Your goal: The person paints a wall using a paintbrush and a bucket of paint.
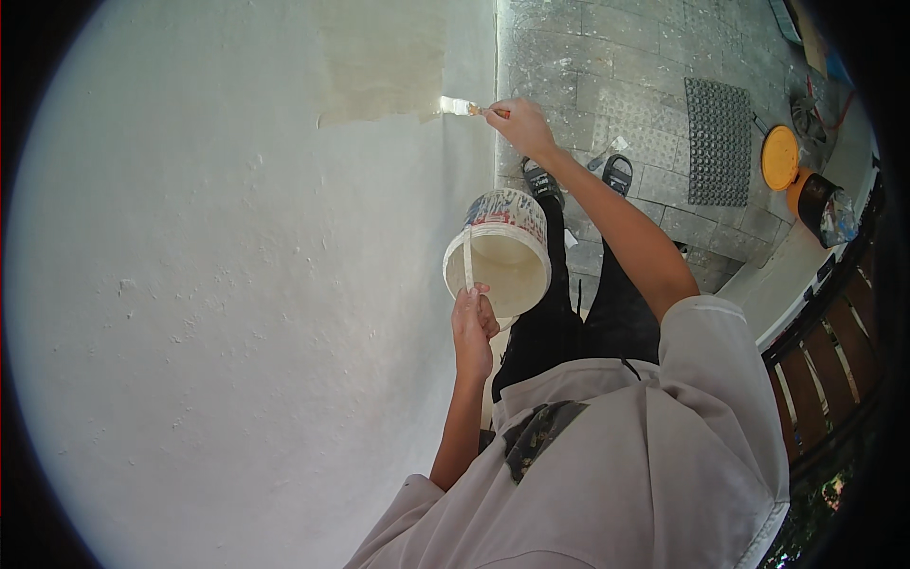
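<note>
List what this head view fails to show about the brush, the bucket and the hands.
- Brush: its handle is hidden inside the right hand; the bristle tip blends into the pale wall.
- Bucket: how deep the paint is cannot be told, and its underside is turned away.
- Left hand: its fingers curl out of sight behind the bucket's handle.
- Orange lid and the dark tub beside it: too small and bent near the rim to show contents.

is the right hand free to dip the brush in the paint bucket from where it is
Probably yes. The right hand holds the brush at the wall, and the left hand holds the open bucket just below, with nothing between them.
</note>
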{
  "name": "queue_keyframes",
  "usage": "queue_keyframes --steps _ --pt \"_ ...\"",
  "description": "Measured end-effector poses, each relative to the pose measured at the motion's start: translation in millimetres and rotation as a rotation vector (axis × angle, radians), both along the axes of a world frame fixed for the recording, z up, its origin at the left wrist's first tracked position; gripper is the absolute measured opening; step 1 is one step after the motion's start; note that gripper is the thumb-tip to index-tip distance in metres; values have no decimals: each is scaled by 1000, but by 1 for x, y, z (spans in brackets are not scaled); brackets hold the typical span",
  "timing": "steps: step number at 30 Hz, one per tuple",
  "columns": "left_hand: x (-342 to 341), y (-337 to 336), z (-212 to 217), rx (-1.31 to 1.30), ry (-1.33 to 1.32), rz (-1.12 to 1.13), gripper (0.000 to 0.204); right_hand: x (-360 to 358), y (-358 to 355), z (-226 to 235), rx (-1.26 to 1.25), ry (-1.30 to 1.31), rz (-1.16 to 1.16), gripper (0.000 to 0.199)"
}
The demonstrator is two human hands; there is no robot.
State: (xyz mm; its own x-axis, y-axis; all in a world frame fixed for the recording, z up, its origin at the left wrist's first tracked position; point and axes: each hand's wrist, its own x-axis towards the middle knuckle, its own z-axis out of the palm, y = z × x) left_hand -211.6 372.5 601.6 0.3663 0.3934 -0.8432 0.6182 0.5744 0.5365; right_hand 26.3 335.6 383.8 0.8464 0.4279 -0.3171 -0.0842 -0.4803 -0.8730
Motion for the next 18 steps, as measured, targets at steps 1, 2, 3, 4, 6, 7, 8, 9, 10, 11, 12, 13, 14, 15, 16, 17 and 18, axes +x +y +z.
queue_keyframes --steps 1,2,3,4,6,7,8,9,10,11,12,13,14,15,16,17,18 --pt "-1 1 0 -1 -3 11 25 0 0 2 0 -2 2 28" --pt "-2 1 0 -1 -4 12 25 -1 -1 4 6 8 1 28" --pt "-2 1 0 2 -2 14 24 -2 -2 5 11 18 0 28" --pt "-3 1 -1 5 0 16 24 -2 -3 6 10 17 1 28" --pt "-3 1 -2 5 0 17 24 -1 -6 8 52 -33 -2 29" --pt "-3 1 -2 6 1 17 24 -1 -8 8 48 -33 -3 29" --pt "-2 1 -2 2 1 15 24 -2 -9 8 64 -50 -4 29" --pt "-2 1 -2 2 3 17 24 -2 -9 13 81 -66 -3 30" --pt "-3 1 -2 1 5 18 24 -3 -10 17 80 -64 -3 30" --pt "-2 1 -2 0 7 18 24 -3 -12 21 105 -6 3 31" --pt "-2 2 -1 3 7 17 23 -5 -14 26 131 53 9 32" --pt "-3 3 -1 6 7 16 23 -7 -17 32 130 55 10 32" --pt "-5 3 -1 6 9 18 23 -9 -20 37 180 107 -26 32" --pt "-5 3 -3 9 9 7 24 -10 -24 37 229 152 -66 31" --pt "-5 4 -4 13 9 -3 26 -11 -26 37 229 149 -67 31" --pt "-6 4 -3 13 6 -3 26 -12 -28 36 185 158 -99 31" --pt "-5 4 -2 -2 -1 9 24 -13 -30 33 140 166 -134 30"
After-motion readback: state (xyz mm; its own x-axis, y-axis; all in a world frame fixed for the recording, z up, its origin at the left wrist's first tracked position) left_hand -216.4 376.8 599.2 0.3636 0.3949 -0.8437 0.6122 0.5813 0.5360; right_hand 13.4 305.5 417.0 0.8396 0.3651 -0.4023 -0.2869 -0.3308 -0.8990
